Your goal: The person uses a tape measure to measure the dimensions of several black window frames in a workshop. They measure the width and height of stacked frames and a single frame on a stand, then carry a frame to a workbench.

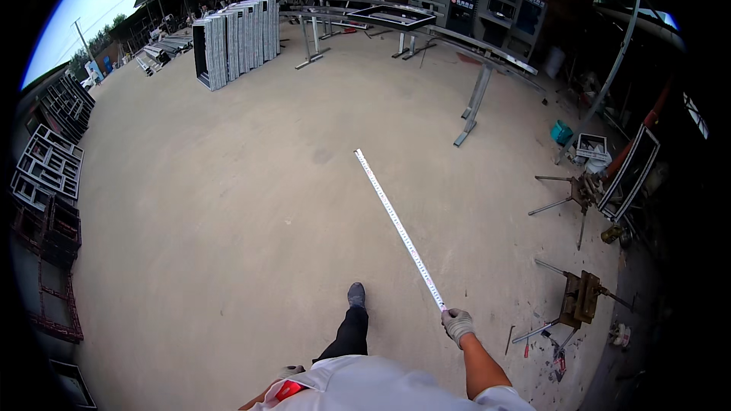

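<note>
My right hand, in a light work glove, is closed around the near end of a tape measure. Its white marked blade sticks out stiffly, up and to the left over the floor, with a dark hook at the far tip. The tape's case cannot be made out inside the glove. Low at my left side is my left hand, also gloved, mostly hidden by my white shirt, so its fingers are unclear. Beside it shows a bright red patch against the shirt.
Dark metal frames line the left side. A row of wrapped frames stands at the back left. Farther back, a dark frame lies on a metal work stand. Tripod stands and small tools are on the right.
</note>
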`<state>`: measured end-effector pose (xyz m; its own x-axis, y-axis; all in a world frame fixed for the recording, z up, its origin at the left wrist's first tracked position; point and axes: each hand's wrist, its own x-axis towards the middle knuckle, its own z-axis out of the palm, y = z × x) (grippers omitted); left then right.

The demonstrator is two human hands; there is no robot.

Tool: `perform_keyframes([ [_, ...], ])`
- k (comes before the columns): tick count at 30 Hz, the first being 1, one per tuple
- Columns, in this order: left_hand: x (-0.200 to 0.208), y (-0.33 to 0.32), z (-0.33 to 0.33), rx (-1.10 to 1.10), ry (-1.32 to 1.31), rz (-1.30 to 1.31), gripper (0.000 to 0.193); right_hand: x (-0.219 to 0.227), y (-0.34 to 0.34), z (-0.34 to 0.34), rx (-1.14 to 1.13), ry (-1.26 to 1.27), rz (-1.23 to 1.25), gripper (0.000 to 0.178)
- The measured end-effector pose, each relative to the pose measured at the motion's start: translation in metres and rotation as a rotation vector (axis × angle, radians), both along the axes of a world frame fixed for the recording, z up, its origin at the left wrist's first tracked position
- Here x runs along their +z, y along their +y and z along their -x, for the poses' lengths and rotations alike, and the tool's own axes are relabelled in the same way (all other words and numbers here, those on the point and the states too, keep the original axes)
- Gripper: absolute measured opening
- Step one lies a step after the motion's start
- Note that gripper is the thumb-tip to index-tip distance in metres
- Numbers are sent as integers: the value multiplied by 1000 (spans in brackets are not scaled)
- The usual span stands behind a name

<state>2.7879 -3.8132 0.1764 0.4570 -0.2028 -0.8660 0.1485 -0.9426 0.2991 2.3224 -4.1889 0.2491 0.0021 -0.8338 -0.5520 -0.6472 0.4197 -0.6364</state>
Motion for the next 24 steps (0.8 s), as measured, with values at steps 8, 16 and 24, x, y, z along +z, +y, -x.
perform_keyframes([
  [8,56,-351,-137,-70,-31,214,32,1,-87,-56,-163,77,-305,32],
  [16,148,-690,-221,-58,-60,603,32,-14,-237,-94,-392,3,-392,28],
  [24,50,-756,-241,23,29,149,30,-26,-551,-188,-158,66,-329,33],
])
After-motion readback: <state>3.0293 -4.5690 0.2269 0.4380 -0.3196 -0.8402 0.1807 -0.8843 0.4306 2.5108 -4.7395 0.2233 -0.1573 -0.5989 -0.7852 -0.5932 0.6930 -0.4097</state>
